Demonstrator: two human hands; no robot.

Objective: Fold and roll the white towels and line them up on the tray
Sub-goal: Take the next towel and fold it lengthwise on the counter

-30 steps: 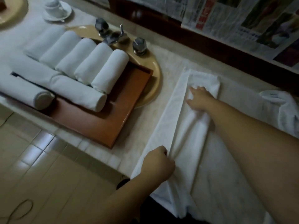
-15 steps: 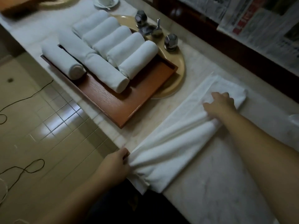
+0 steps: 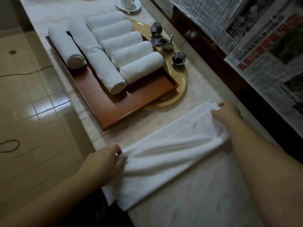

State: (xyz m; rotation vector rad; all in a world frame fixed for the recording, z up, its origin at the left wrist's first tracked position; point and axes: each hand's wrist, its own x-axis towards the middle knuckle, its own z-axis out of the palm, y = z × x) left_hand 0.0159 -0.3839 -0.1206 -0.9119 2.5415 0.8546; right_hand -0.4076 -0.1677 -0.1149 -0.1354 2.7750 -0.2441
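Note:
A white towel (image 3: pixel 167 154), folded into a long strip, lies across the marble counter in front of me. My left hand (image 3: pixel 105 161) grips its near end at the counter's front edge. My right hand (image 3: pixel 227 112) holds its far end near the dark back wall. The towel's near end hangs a little over the edge. A brown wooden tray (image 3: pixel 131 99) sits to the left on the counter. Several rolled white towels (image 3: pixel 129 51) lie side by side on it, with two longer rolls (image 3: pixel 101 63) crosswise in front.
A tan oval basin (image 3: pixel 178 82) with chrome taps (image 3: pixel 178 58) lies partly under the tray. A white cup on a saucer (image 3: pixel 128 3) stands at the back. Newspapers (image 3: pixel 262 46) cover the wall at right. A tiled floor with a black cable (image 3: pixel 9 145) lies left.
The towel is now bunched narrower and stretched between my hands. My left hand has shifted along the counter edge; the view has swung left and the tray sits higher in frame.

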